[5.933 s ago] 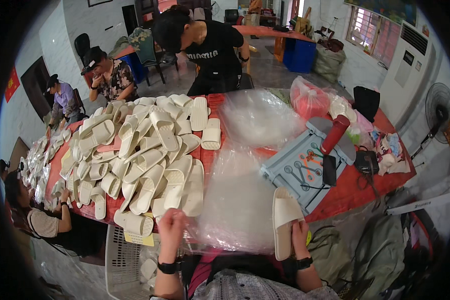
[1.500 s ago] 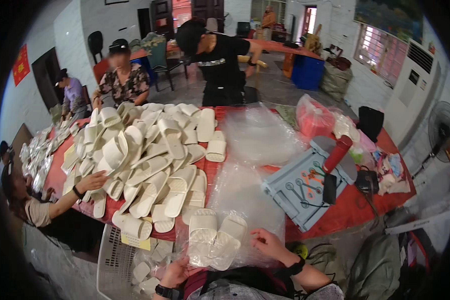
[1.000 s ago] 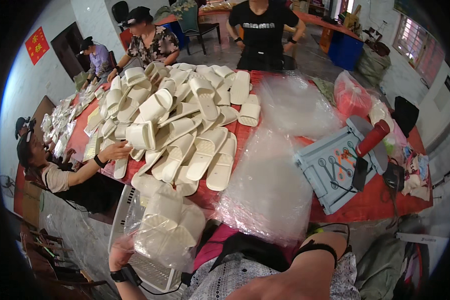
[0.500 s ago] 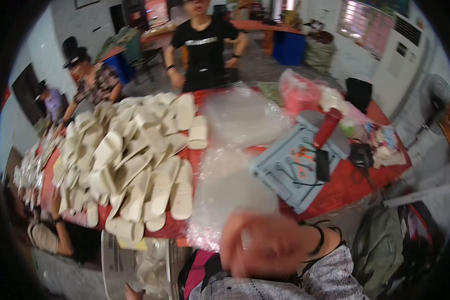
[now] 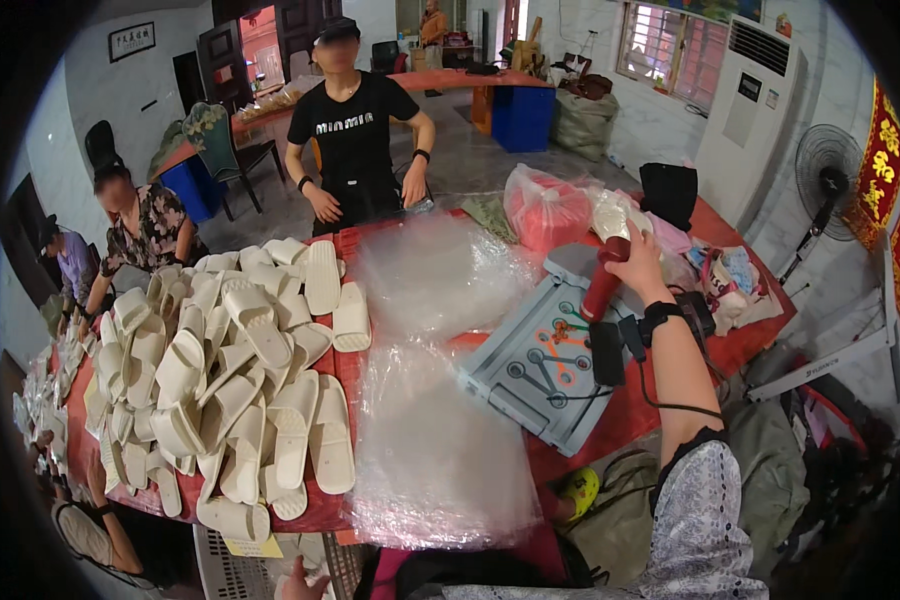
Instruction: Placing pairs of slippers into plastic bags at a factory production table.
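Observation:
My right hand point(image 5: 638, 262) reaches across the right side of the table, its fingers closed round the upper end of a red cylindrical bottle point(image 5: 602, 288). That bottle leans over a grey-blue plastic case point(image 5: 490, 365) with a wrench-like pattern on its lid. Beside my wrist lies a small black box-shaped thing point(image 5: 606, 354) with a cable. Only part of my left hand point(image 5: 302, 582) shows at the lower edge, fingers apart, near a white basket point(image 5: 215, 570). Nearer the middle lie stacks of clear plastic bags point(image 5: 440, 440). A big heap of cream slippers point(image 5: 235, 350) covers the left.
A pink bundle in clear plastic point(image 5: 548, 208) and a black bag point(image 5: 668, 195) sit at the table's far right. A person in black point(image 5: 355, 130) stands across the table; another in a floral top point(image 5: 150, 225) works at left. A standing fan point(image 5: 828, 180) is at right.
My right hand has swung from the near middle, where it was blurred, out to the red bottle and now grips it. The view has shifted. My left hand still shows at the lower edge.

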A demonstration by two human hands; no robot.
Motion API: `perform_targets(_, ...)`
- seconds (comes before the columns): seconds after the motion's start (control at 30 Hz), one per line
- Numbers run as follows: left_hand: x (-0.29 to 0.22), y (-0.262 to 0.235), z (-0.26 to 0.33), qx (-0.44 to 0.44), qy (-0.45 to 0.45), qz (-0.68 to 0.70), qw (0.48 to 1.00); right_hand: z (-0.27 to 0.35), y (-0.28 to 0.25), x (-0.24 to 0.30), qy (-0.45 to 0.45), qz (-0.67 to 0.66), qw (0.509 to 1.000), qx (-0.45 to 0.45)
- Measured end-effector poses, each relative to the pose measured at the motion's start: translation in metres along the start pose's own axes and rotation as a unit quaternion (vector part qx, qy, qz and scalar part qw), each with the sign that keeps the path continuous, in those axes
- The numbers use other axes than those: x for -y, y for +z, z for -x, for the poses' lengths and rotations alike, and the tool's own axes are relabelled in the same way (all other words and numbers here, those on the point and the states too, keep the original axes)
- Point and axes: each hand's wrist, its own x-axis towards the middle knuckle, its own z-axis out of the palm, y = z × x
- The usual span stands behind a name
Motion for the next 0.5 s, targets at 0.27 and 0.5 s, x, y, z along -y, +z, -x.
perform_targets(0.27,0.019,0.026,0.02,-0.004,-0.048,0.094,0.994,-0.003,0.026,-0.007,0.019,-0.019,0.995,0.091)
perform_targets(0.5,0.01,0.032,0.005,0.083,-0.029,0.082,0.993,0.03,0.008,0.017,-0.06,-0.076,0.995,-0.033)
